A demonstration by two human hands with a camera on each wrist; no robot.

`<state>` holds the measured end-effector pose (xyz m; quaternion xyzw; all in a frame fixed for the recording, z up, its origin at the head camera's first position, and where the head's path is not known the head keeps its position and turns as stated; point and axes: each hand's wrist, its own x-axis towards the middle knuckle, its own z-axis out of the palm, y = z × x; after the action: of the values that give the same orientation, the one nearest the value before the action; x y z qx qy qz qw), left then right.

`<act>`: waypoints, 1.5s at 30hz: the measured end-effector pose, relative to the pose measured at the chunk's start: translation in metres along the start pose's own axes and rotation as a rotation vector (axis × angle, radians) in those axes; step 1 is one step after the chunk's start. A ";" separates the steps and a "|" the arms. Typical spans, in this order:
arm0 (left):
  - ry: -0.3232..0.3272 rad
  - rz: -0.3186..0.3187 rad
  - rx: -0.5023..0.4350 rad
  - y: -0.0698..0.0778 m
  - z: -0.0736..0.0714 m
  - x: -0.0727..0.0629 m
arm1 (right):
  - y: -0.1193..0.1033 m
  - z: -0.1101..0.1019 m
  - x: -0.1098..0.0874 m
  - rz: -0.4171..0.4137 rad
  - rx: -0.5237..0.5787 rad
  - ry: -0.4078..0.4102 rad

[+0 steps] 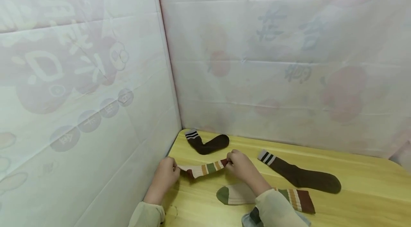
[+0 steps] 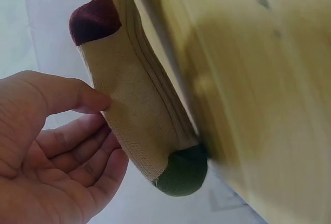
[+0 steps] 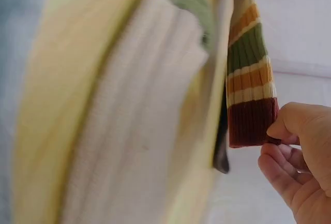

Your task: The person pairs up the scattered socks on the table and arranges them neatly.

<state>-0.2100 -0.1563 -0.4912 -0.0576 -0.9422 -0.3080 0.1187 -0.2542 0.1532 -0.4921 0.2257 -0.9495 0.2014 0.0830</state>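
A cream sock (image 1: 199,171) with orange, green and dark red bands is stretched between the two hands, close over the table. My left hand (image 1: 166,173) pinches the edge of its foot; the left wrist view shows its dark red heel (image 2: 95,19) and green toe (image 2: 183,175). At the other end, my right hand (image 1: 242,166) pinches a corner of the dark red cuff (image 3: 252,123) between thumb and finger. A similar striped sock (image 1: 237,195) lies flat below, partly hidden by the right forearm.
Beyond the hands, a dark brown sock (image 1: 205,147) lies bent near the table's back left corner. Another brown sock (image 1: 302,177) lies to the right. Some grey-blue cloth (image 1: 248,220) shows at the bottom edge. Printed fabric walls (image 1: 96,112) border the yellow table (image 1: 196,202).
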 end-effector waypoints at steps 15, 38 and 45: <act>0.007 0.053 -0.057 0.037 -0.005 0.007 | 0.000 -0.047 -0.003 -0.045 -0.039 0.232; -0.066 0.211 -0.060 0.064 0.032 0.002 | -0.001 -0.084 -0.016 -0.131 -0.105 0.511; -0.065 0.289 -0.056 0.076 0.043 -0.003 | 0.001 -0.088 -0.018 -0.192 -0.118 0.584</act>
<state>-0.2018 -0.0702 -0.4825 -0.2060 -0.9185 -0.3117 0.1295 -0.2333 0.1980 -0.4176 0.2418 -0.8698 0.1937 0.3840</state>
